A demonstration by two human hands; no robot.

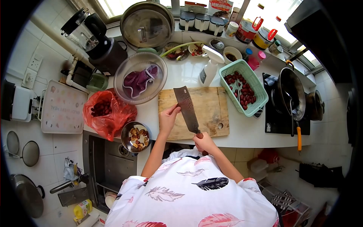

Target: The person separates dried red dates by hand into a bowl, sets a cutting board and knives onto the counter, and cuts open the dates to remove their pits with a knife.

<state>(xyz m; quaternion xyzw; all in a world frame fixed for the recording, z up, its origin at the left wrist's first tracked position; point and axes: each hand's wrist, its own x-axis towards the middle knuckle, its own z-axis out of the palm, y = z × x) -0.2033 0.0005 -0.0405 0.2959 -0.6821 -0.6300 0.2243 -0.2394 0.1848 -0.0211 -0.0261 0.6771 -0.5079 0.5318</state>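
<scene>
My right hand point(204, 143) is wrapped round the handle of a cleaver point(186, 109), whose dark, wet-looking blade points away from me above the wooden cutting board point(215, 109). My left hand point(168, 118) is closed in a pinch beside the blade's left edge. Its fingertips are at or touching the blade, and what they hold, if anything, is too small to make out. Left of the board, a metal bowl point(145, 126) contains cut reddish-brown pieces with pale insides. Dark red dates point(242, 90) lie in a green basket point(226, 70) to the right.
A red plastic bag point(113, 125) with more dates and a clear basin point(163, 81) with a purple cloth stand left. Behind the board is a white spray bottle point(209, 72). A wok point(300, 106) sits on the stove at right. The sink point(113, 166) is at lower left.
</scene>
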